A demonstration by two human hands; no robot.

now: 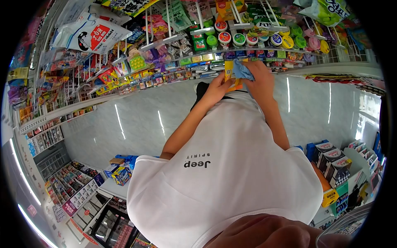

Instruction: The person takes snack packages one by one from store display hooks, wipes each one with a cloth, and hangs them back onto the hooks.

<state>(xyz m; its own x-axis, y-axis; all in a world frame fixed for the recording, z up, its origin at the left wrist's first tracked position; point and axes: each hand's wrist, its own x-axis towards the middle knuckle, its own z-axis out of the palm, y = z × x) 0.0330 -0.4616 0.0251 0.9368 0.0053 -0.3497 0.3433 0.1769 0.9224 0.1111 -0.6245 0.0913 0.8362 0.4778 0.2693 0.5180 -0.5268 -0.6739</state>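
Note:
My left hand point(216, 89) is closed on a small yellow-and-orange packet point(228, 71), held upright in front of my waist by the shelf edge. My right hand point(260, 81) grips a crumpled blue cloth point(242, 70), which lies against the packet's right side. The cloth covers part of the packet, so its full label cannot be read. Just beyond both hands are rows of small boxed goods point(252, 54) on the shelf. Several round tubs with coloured lids point(239, 39) stand a little higher.
A long rack point(103, 97) of hanging sweets curves across the front, with metal hooks point(167, 25) sticking out. A white candy bag point(93, 35) hangs at upper left. Grey tiled floor point(136, 111) lies below. Behind me are shelves point(74, 186) and stacked boxes point(331, 159).

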